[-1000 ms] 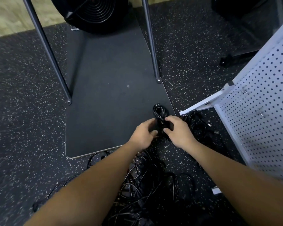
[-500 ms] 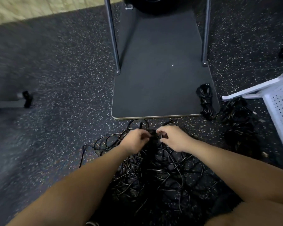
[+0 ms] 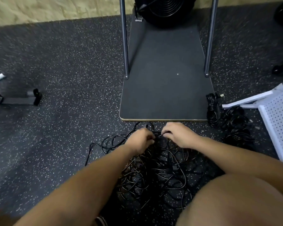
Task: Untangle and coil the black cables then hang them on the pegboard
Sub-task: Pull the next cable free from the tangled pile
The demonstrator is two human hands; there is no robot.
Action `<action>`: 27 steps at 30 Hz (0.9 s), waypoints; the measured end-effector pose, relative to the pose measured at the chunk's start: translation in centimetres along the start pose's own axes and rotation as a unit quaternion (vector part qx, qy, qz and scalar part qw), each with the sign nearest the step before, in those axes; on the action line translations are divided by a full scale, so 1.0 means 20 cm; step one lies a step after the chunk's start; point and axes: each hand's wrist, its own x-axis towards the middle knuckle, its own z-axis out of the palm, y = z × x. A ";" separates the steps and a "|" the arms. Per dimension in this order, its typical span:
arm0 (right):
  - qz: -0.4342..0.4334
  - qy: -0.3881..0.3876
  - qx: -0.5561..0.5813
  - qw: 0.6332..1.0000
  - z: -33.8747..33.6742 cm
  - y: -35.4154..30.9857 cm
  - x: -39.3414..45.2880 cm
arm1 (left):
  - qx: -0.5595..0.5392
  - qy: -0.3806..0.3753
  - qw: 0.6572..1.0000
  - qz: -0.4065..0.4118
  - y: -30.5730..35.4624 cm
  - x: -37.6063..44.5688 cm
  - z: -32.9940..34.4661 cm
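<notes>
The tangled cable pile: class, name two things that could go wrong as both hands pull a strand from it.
1. The left hand and right hand tug one strand of the tangled pile; crossed loops may tighten into knots.
2. Dragged loops could snag the coiled bundle nearby and undo it.

Below me spreads a dark speckled rubber floor [image 3: 55,66]. A black board [image 3: 167,79] lies flat on it, two metal legs [image 3: 125,46] planted on its side edges and a black fan [image 3: 163,10] at its far end. Beyond the board runs a tan wall [image 3: 47,8].
</notes>
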 end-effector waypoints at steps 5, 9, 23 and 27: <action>-0.037 0.087 0.006 0.996 -0.52 -0.23 -0.07 | -0.022 -0.001 0.998 0.066 0.18 -0.02 -0.51; -0.039 0.182 0.017 0.982 -0.91 -0.43 -0.17 | -0.037 0.032 0.992 0.116 0.41 -0.09 -0.90; 0.016 0.394 0.368 0.842 -1.42 -0.86 -0.37 | -0.247 -0.060 0.958 0.133 0.78 -0.35 -1.03; 0.025 0.408 0.402 0.819 -1.44 -0.78 -0.38 | -0.194 -0.102 0.964 0.150 0.81 -0.28 -0.85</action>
